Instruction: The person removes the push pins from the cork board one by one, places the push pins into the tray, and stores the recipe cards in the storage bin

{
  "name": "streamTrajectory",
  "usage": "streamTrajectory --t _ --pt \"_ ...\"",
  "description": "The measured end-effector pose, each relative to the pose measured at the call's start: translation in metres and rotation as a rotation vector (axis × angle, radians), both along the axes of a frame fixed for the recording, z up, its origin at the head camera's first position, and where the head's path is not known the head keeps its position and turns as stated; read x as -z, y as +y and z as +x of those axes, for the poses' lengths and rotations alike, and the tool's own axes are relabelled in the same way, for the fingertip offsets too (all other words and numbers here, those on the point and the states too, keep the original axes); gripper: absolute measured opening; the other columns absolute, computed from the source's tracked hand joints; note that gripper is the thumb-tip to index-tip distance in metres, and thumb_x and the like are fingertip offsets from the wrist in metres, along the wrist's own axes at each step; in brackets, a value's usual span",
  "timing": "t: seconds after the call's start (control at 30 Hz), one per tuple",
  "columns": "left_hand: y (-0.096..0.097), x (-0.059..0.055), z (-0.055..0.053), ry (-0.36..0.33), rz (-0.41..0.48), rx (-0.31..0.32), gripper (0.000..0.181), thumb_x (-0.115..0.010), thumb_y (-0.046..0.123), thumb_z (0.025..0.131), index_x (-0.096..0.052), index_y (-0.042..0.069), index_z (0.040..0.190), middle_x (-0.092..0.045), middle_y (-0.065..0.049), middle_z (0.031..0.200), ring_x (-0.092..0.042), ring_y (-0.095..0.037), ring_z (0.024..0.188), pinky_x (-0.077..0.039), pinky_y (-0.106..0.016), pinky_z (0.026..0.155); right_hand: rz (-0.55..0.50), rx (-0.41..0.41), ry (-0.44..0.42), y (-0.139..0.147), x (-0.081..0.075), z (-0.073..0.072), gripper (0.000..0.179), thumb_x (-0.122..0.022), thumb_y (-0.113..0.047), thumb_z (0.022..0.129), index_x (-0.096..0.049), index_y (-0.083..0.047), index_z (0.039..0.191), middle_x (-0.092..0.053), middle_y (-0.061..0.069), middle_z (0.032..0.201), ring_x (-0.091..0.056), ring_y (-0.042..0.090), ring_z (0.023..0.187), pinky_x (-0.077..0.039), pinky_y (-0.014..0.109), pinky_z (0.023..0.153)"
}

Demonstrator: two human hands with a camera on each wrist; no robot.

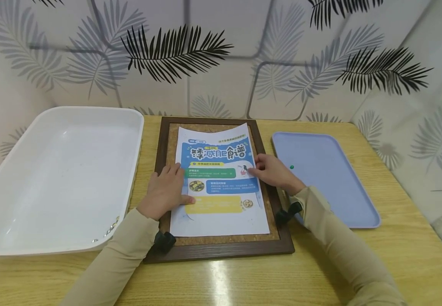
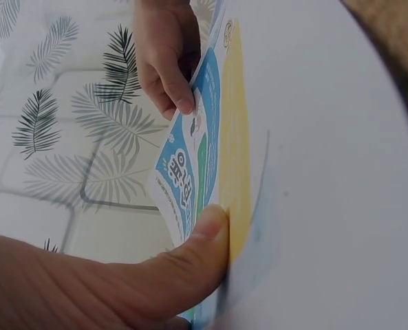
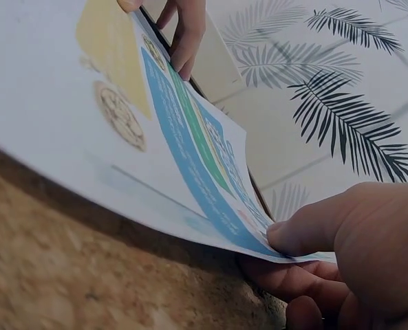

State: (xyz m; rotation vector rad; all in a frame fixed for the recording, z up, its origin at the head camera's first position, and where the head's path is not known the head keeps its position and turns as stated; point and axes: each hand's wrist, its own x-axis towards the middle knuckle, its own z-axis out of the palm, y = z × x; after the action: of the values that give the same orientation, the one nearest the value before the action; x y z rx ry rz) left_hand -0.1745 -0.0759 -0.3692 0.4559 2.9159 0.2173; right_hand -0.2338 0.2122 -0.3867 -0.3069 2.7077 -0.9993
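A printed sheet of paper [image 1: 221,223] with blue, green and yellow bands lies over a brown-framed cork board [image 1: 221,251]. The left hand [image 1: 164,189] rests along the sheet's left side, its thumb and fingertips on the printed face. At the opposite edge, the right hand [image 1: 274,172] pinches the paper. The right wrist view shows its thumb [image 3: 286,237] on top and its fingers [image 3: 300,282] beneath the edge. There the sheet curves up off the cork [image 3: 87,261]. Its top right corner also lifts in the head view.
To the left stands a large white tray [image 1: 64,170] with several small shiny pieces [image 1: 111,225] in its near right corner. A blue tray [image 1: 332,182] on the right holds a small green item [image 1: 292,167]. A leaf-patterned wall covering [image 1: 221,93] rises behind the wooden table [image 1: 213,282].
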Motion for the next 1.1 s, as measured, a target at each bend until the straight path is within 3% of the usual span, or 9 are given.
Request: streamTrajectory --t 0.47,0.73,0.87,0.93,1.1 --pt "0.001 -0.002 -0.002 -0.033 0.013 -0.002 0.088 -0.074 0.046 0.081 -0.039 -0.007 0.142 -0.035 -0.024 0.151 -0.034 -0.04 0.138 -0.035 -0.059 0.104 -0.065 -0.028 0.015 0.004 -0.004 0.001 0.019 -0.06 -0.01 0.094 -0.058 0.005 0.105 -0.071 0.016 0.087 -0.06 0.012 0.067 -0.042 0.023 0.06" --pt "-0.003 -0.004 0.001 -0.069 0.074 -0.044 0.088 -0.078 0.043 0.078 -0.041 -0.006 0.14 -0.041 -0.023 0.146 -0.04 -0.04 0.132 -0.034 -0.06 0.104 -0.136 -0.036 0.027 0.002 0.001 0.004 0.013 -0.059 -0.007 0.094 -0.057 0.005 0.097 -0.071 0.019 0.084 -0.059 0.01 0.063 -0.04 0.022 0.056" --pt "-0.004 -0.003 0.0 -0.042 0.119 -0.103 0.071 -0.073 0.035 0.084 -0.045 -0.007 0.134 -0.055 -0.022 0.125 -0.054 -0.036 0.11 -0.041 -0.055 0.095 -0.159 -0.023 0.019 0.003 0.002 0.003 0.016 -0.058 -0.008 0.095 -0.057 0.008 0.101 -0.071 0.022 0.088 -0.06 0.008 0.063 -0.042 0.022 0.059" --pt "-0.003 -0.004 -0.001 -0.02 0.161 -0.15 0.061 -0.066 0.028 0.09 -0.045 -0.009 0.133 -0.057 -0.023 0.121 -0.055 -0.036 0.106 -0.041 -0.055 0.093 -0.184 -0.008 0.004 0.006 0.001 0.002 0.019 -0.057 -0.008 0.096 -0.056 0.009 0.104 -0.071 0.023 0.091 -0.06 0.007 0.065 -0.044 0.022 0.061" --pt "0.0 -0.008 -0.007 0.068 0.262 -0.242 0.044 -0.055 0.021 0.097 -0.045 -0.013 0.123 -0.058 -0.026 0.104 -0.061 -0.037 0.089 -0.048 -0.046 0.072 -0.267 0.044 -0.069 0.016 -0.002 -0.001 0.025 -0.054 -0.012 0.098 -0.054 0.008 0.112 -0.069 0.023 0.098 -0.064 0.008 0.07 -0.049 0.021 0.066"
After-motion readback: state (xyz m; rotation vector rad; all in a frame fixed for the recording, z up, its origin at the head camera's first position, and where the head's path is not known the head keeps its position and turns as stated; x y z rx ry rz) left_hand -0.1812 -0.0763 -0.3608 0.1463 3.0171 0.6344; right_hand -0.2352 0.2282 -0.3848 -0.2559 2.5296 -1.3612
